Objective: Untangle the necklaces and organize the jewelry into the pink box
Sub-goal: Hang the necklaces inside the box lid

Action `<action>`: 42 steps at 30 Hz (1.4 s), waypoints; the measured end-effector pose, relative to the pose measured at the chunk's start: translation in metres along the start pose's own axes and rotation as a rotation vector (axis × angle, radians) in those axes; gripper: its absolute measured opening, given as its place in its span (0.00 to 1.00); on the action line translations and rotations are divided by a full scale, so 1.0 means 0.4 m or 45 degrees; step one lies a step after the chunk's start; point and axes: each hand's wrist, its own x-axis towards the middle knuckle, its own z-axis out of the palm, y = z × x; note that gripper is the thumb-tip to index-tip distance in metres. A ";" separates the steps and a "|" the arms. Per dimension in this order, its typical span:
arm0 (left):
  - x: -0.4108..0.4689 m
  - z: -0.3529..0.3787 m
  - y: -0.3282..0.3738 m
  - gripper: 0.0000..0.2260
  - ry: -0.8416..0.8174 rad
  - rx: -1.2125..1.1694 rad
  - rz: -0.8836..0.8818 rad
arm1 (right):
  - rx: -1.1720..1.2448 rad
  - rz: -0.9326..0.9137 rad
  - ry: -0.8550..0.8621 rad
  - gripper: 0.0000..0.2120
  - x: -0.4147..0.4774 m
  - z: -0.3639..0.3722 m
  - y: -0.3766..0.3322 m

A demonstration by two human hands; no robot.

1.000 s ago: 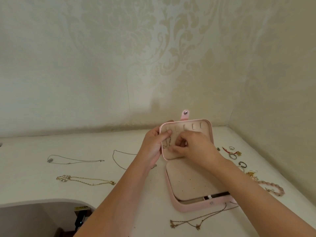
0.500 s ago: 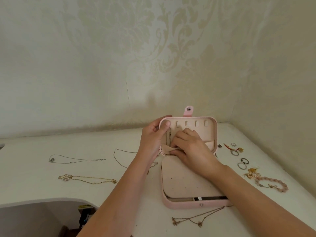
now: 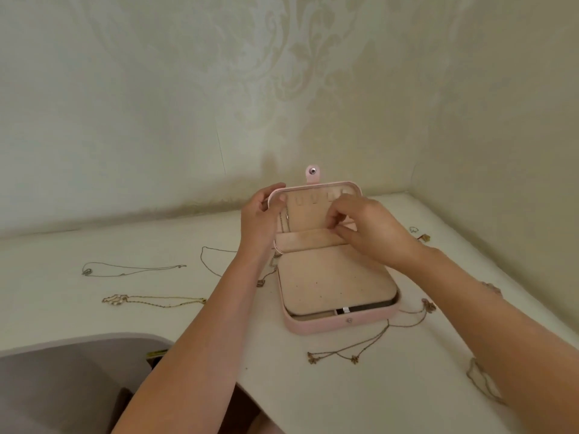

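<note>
A white table (image 3: 94,317) is running into a corner of pale patterned wallpaper (image 3: 282,73), and I am working at it with the pink box (image 3: 316,327) lying open near the middle of it. My left hand (image 3: 258,220) is gripping the upright lid (image 3: 313,214) at its upper left corner, with the thumb on the lining and the other fingers curled behind the rim. My right hand (image 3: 369,233) is hovering at the lid's pocket (image 3: 304,241), fingers curled and thumb meeting fingertip at its edge. I cannot tell whether they are pinching the pocket lip, a fine chain or nothing.

One hanging chain (image 3: 284,222) is trailing down the left side of the lining, just beside my left thumb. The rest is waiting on the table: a silver necklace (image 3: 131,271) and a gold necklace (image 3: 156,300) well to the left, and a flower-charm necklace (image 3: 354,352) just in front of the box.

I am judging these chains to be nearly weightless, limp and quick to kink. So I am planning to take each one near its clasp with my fingertips and let it hang straight, never tugging at a snag. The box looks light and likely to tip, so its lid is wanting a steadying grip.
</note>
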 end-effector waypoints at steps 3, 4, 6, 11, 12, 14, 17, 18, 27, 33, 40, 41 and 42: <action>0.006 0.004 -0.013 0.10 0.067 -0.013 -0.069 | 0.092 0.174 -0.089 0.09 -0.023 -0.075 -0.013; 0.007 0.002 -0.018 0.10 0.087 -0.008 -0.084 | 0.097 0.227 -0.148 0.08 -0.036 -0.097 -0.015; 0.008 -0.004 -0.026 0.11 0.130 -0.001 -0.100 | 0.103 0.314 -0.280 0.07 -0.065 -0.132 -0.017; 0.006 -0.021 -0.027 0.11 0.182 -0.045 -0.203 | 0.162 0.395 -0.651 0.07 -0.174 -0.150 -0.048; 0.005 -0.024 -0.028 0.11 0.188 -0.062 -0.231 | 0.223 0.373 -0.694 0.06 -0.200 -0.135 -0.064; -0.003 -0.024 -0.025 0.11 0.189 -0.101 -0.258 | 0.341 0.333 -0.687 0.05 -0.250 -0.088 -0.101; -0.016 -0.025 -0.014 0.09 0.205 -0.186 -0.268 | 0.228 0.205 -0.600 0.08 -0.297 -0.019 -0.123; -0.017 -0.028 -0.014 0.08 0.214 -0.229 -0.280 | 0.161 0.175 -0.561 0.09 -0.305 -0.007 -0.119; -0.046 -0.072 -0.019 0.05 0.338 -0.284 -0.314 | 0.107 0.247 -0.441 0.12 -0.367 -0.041 -0.089; -0.070 -0.087 -0.023 0.06 0.366 -0.126 -0.199 | -0.219 0.080 -0.563 0.27 -0.397 0.019 -0.120; -0.126 -0.082 -0.004 0.21 0.214 0.388 0.030 | -0.202 0.204 -0.453 0.24 -0.440 0.018 -0.119; -0.148 -0.078 0.013 0.18 0.186 0.450 0.148 | -0.192 0.217 -0.441 0.23 -0.441 0.016 -0.123; -0.170 -0.075 0.030 0.14 0.145 0.515 0.287 | -0.181 0.225 -0.431 0.22 -0.442 0.014 -0.128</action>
